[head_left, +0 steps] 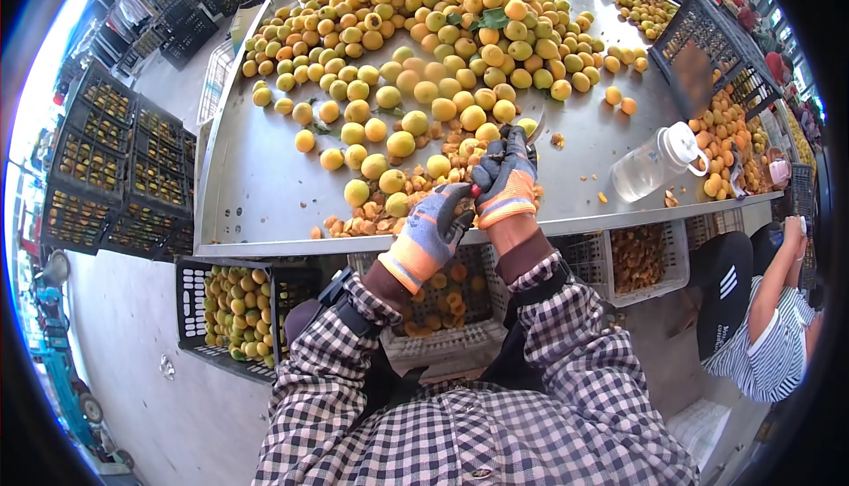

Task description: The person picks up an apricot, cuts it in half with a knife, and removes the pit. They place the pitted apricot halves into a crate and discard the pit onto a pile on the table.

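At the near edge of a metal table (256, 212), my gloved hands are close together. My right hand (508, 176) is closed around a knife (539, 122), whose thin curved blade points up and away. A small red spot shows between the hands; it may be part of the handle. My left hand (429, 231) has its fingers curled in just below, and what they hold, if anything, is hidden. Cut apricot pieces (376, 221) lie around both hands. Beyond them whole apricots (398, 144), green-yellow to orange, spread into a large heap (460, 30).
A clear water jug (650, 168) lies tilted at right. Below the table are a black crate of apricots (190, 309), a crate in front of me (482, 340) and a pale crate of pieces (681, 260). Stacked crates (93, 159) stand left. Another person (765, 336) sits at right.
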